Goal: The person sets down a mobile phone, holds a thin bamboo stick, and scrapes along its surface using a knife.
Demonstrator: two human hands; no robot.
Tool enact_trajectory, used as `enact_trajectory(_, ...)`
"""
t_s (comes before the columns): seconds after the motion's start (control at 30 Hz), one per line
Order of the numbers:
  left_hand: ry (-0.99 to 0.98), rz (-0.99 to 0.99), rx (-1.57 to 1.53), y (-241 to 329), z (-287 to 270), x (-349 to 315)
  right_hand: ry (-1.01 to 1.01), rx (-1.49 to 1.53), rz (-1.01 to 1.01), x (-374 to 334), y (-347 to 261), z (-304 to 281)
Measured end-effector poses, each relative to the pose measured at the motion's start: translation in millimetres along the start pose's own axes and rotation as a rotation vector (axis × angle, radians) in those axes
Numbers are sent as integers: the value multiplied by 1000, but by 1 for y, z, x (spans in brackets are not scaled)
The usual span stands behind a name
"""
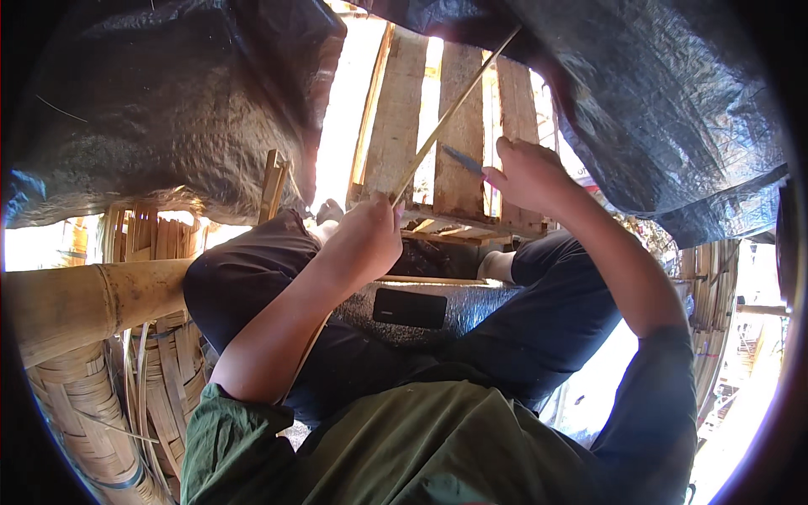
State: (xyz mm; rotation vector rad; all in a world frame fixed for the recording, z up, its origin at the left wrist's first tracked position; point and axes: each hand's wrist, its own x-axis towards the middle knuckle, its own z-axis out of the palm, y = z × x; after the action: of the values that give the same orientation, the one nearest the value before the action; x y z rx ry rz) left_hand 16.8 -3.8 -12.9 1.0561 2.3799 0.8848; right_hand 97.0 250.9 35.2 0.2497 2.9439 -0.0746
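Note:
My left hand (370, 238) is closed around a long thin bamboo strip (454, 105). The strip slants up and away to the right, and its lower length runs back along my left forearm. In my right hand (530, 175) is a knife (461, 160), its handle mostly hidden by my fingers. The grey blade points left, toward the strip; whether it touches the strip I cannot tell. Both hands are raised above my bent legs, with wooden slats (459, 126) behind them.
A dark phone (410, 309) lies on a silvery sheet between my legs. Dark plastic sheeting (168, 109) hangs at the left, with more sheeting (665, 109) at the right. A thick bamboo pole (101, 307) juts in beside my left knee, above bundled bamboo strips (93, 412).

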Motion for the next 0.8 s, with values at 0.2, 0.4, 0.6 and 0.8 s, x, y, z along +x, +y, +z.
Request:
enact_trajectory(0.2,-71,241,212,-8,-4,0,-431,-61,56,19,0,25)
enact_trajectory(0.4,-337,-546,-494,28,-21,19,-377,109,147,26,24,-7)
enact_trajectory(0.6,-57,-54,-235,3,10,6,-26,289,204,21,23,-37)
enact_trajectory(0.8,-16,209,86,-6,14,2,227,164,108,9,18,-13)
